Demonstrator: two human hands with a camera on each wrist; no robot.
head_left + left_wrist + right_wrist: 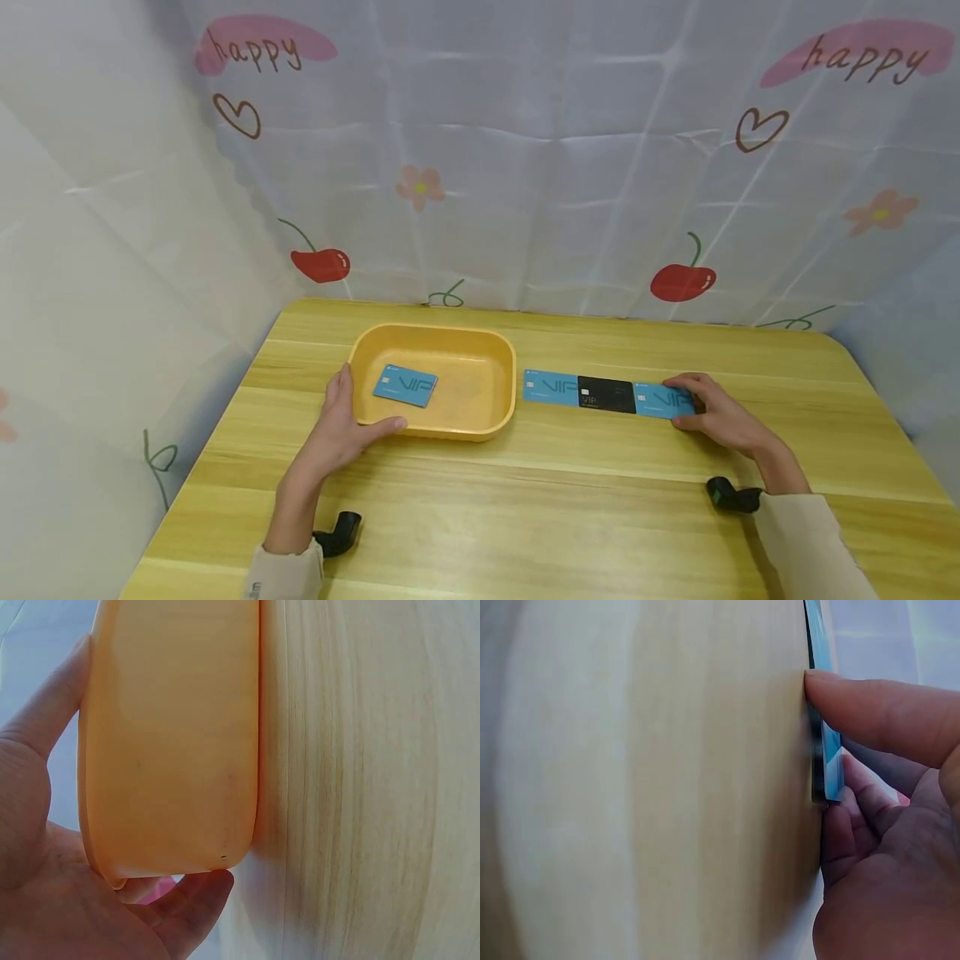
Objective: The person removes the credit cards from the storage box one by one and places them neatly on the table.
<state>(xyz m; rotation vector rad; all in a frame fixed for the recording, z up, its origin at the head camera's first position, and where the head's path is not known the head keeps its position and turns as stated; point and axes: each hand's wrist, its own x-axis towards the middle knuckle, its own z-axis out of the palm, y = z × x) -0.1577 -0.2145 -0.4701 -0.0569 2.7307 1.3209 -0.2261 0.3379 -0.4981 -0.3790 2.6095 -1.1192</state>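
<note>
My left hand grips the left end of a yellow plastic tray, its thumb along the near rim and its fingers at the left wall. In the left wrist view the tray's side lies between thumb and fingers. Inside the tray rests a blue VIP card, perhaps with others under it. My right hand pinches a blue VIP card, thumb on its near edge and fingers at the far and right edges. In the right wrist view that card has a dark layer beneath it.
Left of the pinched card, a black VIP card and another blue VIP card lie in a row beside the tray. All stand on a wood-grain table. A printed white curtain hangs behind the table.
</note>
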